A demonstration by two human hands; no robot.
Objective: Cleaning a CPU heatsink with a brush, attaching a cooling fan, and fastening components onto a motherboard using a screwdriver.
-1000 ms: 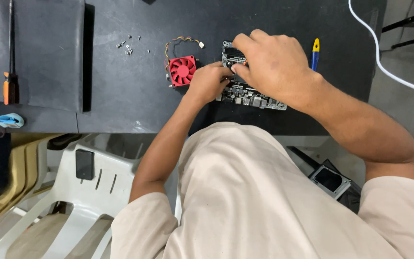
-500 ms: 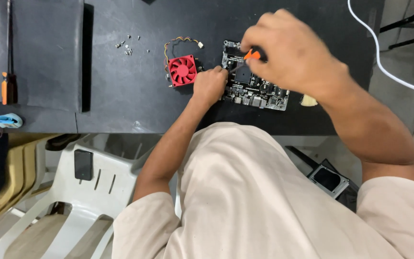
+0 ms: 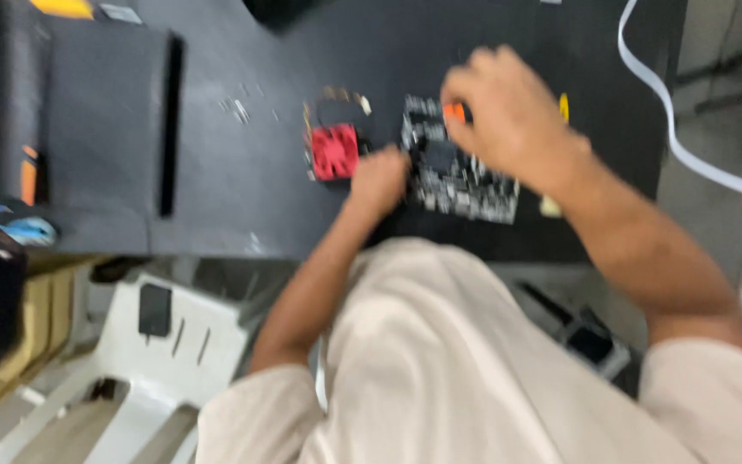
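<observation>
Blurred frame, head cam looking down. Circuit board lies flat on the black worktop, near its front edge, just right of center. Left hand rests at the board's left edge, fingers curled; whether its grip pinches anything can't be told. Right hand hovers over the board's top right, grip closed on a small orange tool handle. Red fan sits just left of the board, touching the left hand's side, w/ a thin wire looping above it. A few small screws lie scattered further left, well apart from the hands. A dark flat panel covers the worktop's left part. White cable runs along the right edge. White plastic chair stands below the worktop, left of the person.
</observation>
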